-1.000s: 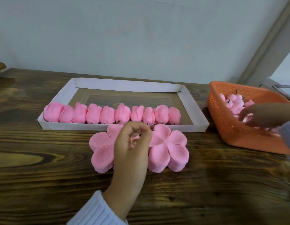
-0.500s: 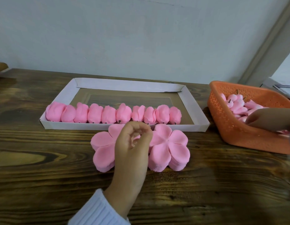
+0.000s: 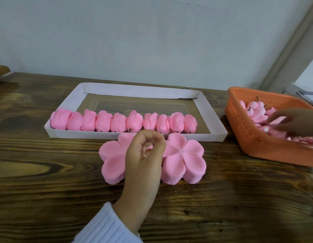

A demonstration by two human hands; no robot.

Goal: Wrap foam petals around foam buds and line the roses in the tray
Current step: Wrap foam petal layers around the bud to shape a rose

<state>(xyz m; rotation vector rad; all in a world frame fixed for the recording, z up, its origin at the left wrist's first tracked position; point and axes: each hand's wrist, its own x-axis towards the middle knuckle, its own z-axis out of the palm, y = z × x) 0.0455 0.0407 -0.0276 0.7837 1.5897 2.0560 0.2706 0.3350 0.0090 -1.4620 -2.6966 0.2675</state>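
The fingers [image 3: 156,140] of the left hand [image 3: 143,160] are curled tight. Their tips are drawn in toward the thumb, with a bit of pink foam showing in the hollow between them. They pinch at the top layer of the left petal stack [image 3: 113,155], which lies just in front of the tray [image 3: 99,135], close to its near wall. The right petal stack [image 3: 185,158] sits beside it, also just in front of the tray, and the two stacks touch under the hand. A white ribbed sleeve [image 3: 106,227] covers the wrist.

Inside the tray, ten pink roses [image 3: 124,121] stand side by side along the near wall. The row starts at the left end and stops short of the right end, and the tray floor behind it is bare.

To the right of the tray, near its right end, an orange basket [image 3: 245,130] holds pink foam buds [image 3: 257,114]. The right hand [image 3: 296,121] is down in the basket among them. It is blurred, with its fingers reaching leftward over the buds, and I cannot tell whether it has hold of one. Tray, stacks and basket all rest on a dark wooden table [image 3: 46,190].
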